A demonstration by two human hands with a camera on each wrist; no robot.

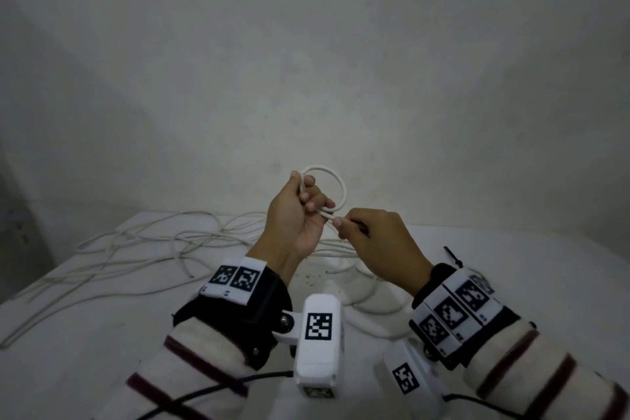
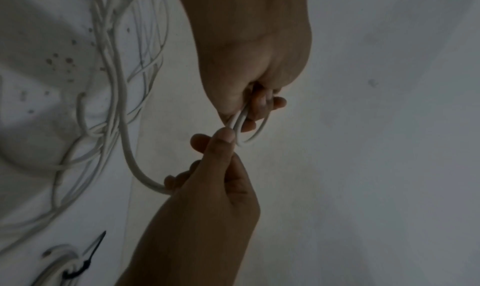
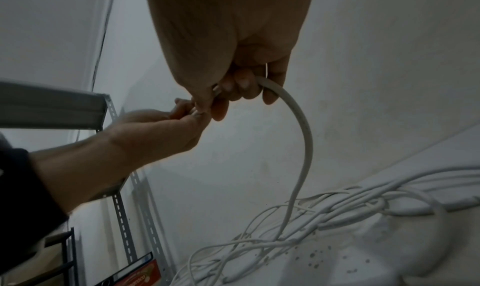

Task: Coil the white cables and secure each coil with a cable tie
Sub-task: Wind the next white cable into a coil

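Left hand (image 1: 296, 215) pinches a small white coil (image 1: 332, 186) held up above the table (image 1: 545, 283); right hand (image 1: 378, 242) grips the trailing cable (image 3: 303, 138) w/ fingers curled round it. Risk: loops may spring open if the pinch slackens, or the tail snags in the loose cables (image 1: 143, 249) below. No containers in view.

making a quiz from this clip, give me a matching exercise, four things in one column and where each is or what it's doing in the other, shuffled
Things:
1. left hand
2. right hand
3. loose white cables
4. black cable tie

States:
A. spread in a tangle on the table
B. holds the small coil raised above the table
C. fastened round a finished coil lying on the table
D. grips the cable strand that runs down to the table

Pairs: 1-B, 2-D, 3-A, 4-C
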